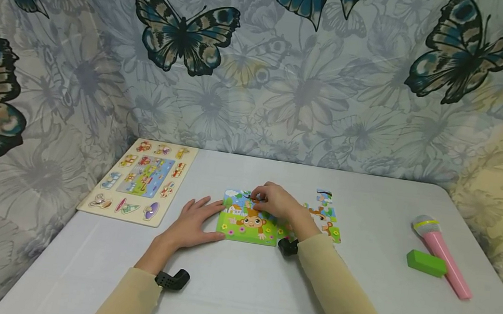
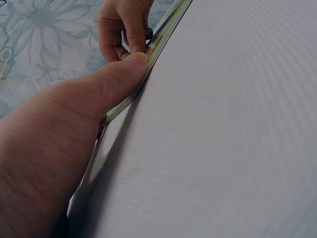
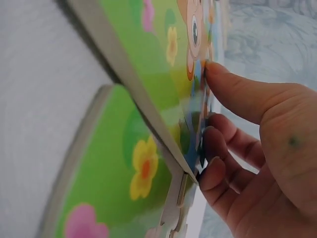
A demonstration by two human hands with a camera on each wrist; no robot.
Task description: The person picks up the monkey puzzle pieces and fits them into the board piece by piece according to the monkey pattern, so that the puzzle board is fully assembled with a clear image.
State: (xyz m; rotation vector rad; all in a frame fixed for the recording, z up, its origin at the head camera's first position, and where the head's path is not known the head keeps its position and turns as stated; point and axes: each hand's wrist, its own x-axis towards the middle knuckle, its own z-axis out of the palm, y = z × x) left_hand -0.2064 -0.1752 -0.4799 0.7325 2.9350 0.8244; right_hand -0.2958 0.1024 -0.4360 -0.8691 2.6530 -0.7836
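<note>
A jigsaw puzzle (image 1: 246,234) with a cartoon monkey on green grass lies near the middle of the table. My left hand (image 1: 193,224) rests beside it with fingers spread, fingertip and thumb right at its left edge. Over the puzzle's upper right part, my right hand (image 1: 280,203) has thumb and fingers bent together. It pinches a puzzle piece (image 3: 202,106), seen nearly edge-on in the right wrist view and mostly hidden by the fingers. Joined pieces (image 1: 330,224) with another part of the picture lie just right of the puzzle, partly behind the right forearm.
A wooden picture board (image 1: 104,202) lies at the back left of the white table (image 1: 224,300). On the right are a pink toy microphone (image 1: 448,262) and a green block (image 1: 427,263) touching its handle. Butterfly-patterned wall covering (image 1: 306,95) stands behind the table.
</note>
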